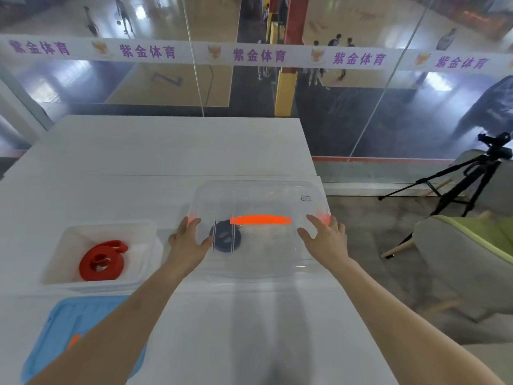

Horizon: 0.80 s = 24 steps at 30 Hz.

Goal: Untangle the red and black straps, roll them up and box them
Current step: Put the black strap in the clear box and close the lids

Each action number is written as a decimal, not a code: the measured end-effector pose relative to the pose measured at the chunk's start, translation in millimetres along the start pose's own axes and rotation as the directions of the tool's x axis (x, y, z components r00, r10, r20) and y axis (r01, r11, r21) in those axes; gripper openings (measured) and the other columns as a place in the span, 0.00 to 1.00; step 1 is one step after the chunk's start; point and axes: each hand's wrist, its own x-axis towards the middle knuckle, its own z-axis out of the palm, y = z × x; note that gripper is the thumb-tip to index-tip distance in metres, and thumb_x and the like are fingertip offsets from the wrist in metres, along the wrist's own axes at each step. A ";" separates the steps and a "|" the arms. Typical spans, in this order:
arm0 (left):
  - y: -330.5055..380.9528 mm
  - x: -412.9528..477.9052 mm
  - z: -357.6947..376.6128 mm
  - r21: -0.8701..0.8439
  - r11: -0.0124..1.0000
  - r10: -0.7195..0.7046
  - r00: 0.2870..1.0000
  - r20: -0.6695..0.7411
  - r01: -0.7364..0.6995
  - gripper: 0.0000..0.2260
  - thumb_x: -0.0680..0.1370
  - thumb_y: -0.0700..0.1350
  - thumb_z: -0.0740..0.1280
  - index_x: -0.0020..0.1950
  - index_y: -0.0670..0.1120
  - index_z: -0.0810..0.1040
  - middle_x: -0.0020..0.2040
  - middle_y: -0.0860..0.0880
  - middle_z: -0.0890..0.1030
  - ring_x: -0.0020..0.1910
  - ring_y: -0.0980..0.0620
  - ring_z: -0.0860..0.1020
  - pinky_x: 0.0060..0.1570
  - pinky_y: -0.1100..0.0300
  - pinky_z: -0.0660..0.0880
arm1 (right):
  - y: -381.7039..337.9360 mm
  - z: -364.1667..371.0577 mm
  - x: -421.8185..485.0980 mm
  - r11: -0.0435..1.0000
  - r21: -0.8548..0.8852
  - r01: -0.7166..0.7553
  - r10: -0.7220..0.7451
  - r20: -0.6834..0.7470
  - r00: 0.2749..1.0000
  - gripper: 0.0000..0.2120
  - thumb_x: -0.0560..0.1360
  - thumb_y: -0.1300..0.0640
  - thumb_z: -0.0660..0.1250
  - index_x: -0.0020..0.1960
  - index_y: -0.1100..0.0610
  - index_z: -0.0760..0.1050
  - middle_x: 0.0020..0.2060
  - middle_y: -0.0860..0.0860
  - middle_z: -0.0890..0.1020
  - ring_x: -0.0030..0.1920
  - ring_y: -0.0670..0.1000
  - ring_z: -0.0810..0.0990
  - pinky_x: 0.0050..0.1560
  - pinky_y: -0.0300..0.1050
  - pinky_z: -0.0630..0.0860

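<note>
White bench (166, 151) by glass court wall | step: boxing; left hand (186, 240) and right hand (324, 238) grip clear lid (258, 195) over rolled black strap (225, 236); red strap (101, 261) coiled in open white box (69, 240) | next, probably: press lid level, latch.

Glossy clear plastic lid (266, 195), matt white table (166, 151)

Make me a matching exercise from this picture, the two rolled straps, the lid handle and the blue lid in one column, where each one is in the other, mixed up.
1 red strap
2 black strap
3 orange handle
4 blue lid

A under the clear lid
B in the open white box
C flat on the table, near left
D on top of the clear lid

Pairs: 1-B, 2-A, 3-D, 4-C
</note>
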 end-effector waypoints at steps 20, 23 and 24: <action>-0.1 -10.7 9.1 0.271 0.962 -0.009 0.997 0.082 -0.013 0.66 0.64 0.75 0.73 0.83 0.48 0.35 0.84 0.44 0.36 0.83 0.37 0.47 0.79 0.39 0.58 | 13.0 9.9 -9.3 0.995 -0.046 0.085 -0.082 0.065 0.994 0.32 0.82 0.32 0.57 0.83 0.38 0.55 0.85 0.57 0.46 0.81 0.64 0.57 0.75 0.62 0.68; 4.7 -14.4 13.0 0.295 0.955 -0.016 0.994 0.104 -0.016 0.65 0.64 0.77 0.71 0.84 0.47 0.37 0.83 0.43 0.33 0.83 0.36 0.45 0.80 0.39 0.56 | 18.3 12.0 -8.9 0.993 -0.073 0.097 -0.094 0.041 0.995 0.32 0.82 0.32 0.56 0.83 0.39 0.55 0.85 0.57 0.48 0.79 0.65 0.61 0.74 0.62 0.68; 5.1 -15.2 14.4 0.312 0.950 -0.021 0.994 0.110 -0.014 0.65 0.64 0.77 0.70 0.84 0.47 0.37 0.83 0.43 0.32 0.83 0.36 0.44 0.80 0.39 0.55 | 20.3 13.6 -8.8 0.990 -0.092 0.103 -0.101 0.034 0.994 0.32 0.82 0.32 0.55 0.83 0.40 0.54 0.85 0.58 0.49 0.79 0.65 0.61 0.74 0.61 0.68</action>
